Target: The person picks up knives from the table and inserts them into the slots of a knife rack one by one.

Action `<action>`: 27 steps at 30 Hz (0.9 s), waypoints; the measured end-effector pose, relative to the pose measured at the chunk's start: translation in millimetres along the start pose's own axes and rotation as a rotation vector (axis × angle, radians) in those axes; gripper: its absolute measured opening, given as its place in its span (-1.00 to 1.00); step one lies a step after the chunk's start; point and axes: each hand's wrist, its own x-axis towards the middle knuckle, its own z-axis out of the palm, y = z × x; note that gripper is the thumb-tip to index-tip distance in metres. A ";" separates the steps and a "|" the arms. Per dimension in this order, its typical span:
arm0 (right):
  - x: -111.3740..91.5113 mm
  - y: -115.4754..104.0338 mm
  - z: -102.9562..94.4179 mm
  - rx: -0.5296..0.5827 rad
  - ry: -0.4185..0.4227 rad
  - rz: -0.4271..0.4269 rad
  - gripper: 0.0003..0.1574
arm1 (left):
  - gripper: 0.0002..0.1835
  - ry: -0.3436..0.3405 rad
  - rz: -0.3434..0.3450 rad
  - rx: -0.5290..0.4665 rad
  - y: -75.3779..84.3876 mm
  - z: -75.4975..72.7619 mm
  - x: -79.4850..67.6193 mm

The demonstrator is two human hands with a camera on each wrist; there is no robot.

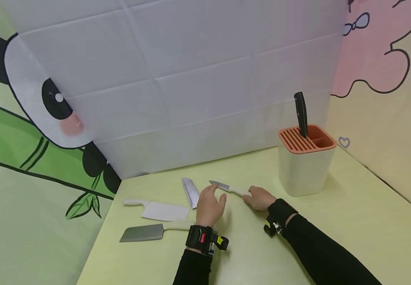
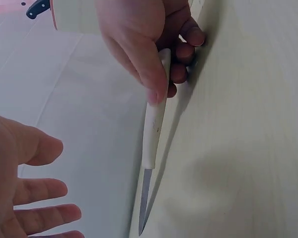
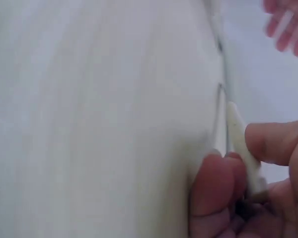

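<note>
My right hand [image 1: 260, 198] pinches the pale handle of a small paring knife [image 1: 240, 191] between thumb and fingers. The knife's narrow grey blade points left, low over the table; the left wrist view shows its handle [image 2: 154, 129] with the thumb on top. My left hand [image 1: 209, 206] hovers beside the blade, fingers apart and holding nothing. Left of that hand lie a white blade sheath [image 1: 190, 192], a cleaver with a white-covered blade [image 1: 166, 211] and a cleaver with a bare grey blade [image 1: 142, 233], whose pale handle runs toward the left wrist.
A white knife block [image 1: 303, 174] with an orange slotted top stands at the back right of the pale yellow table [image 1: 255, 253]. A black-handled knife [image 1: 301, 114] stands upright in its slots. Behind the table hangs a cloth backdrop [image 1: 205, 99] with cartoon prints.
</note>
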 end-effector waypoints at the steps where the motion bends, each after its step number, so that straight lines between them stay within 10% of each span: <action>1: -1.6 2.5 -0.7 0.058 -0.003 0.006 -0.49 | -0.54 0.003 0.000 -0.003 -0.4 -0.2 0.0; 11: -11.7 17.6 -7.6 0.543 0.007 0.049 -0.69 | -0.53 0.025 0.011 0.003 -1.2 -2.9 0.4; 27: -22.4 9.7 -47.9 0.588 0.158 -0.028 -0.60 | -0.56 0.086 0.041 -0.015 6.4 -10.8 2.0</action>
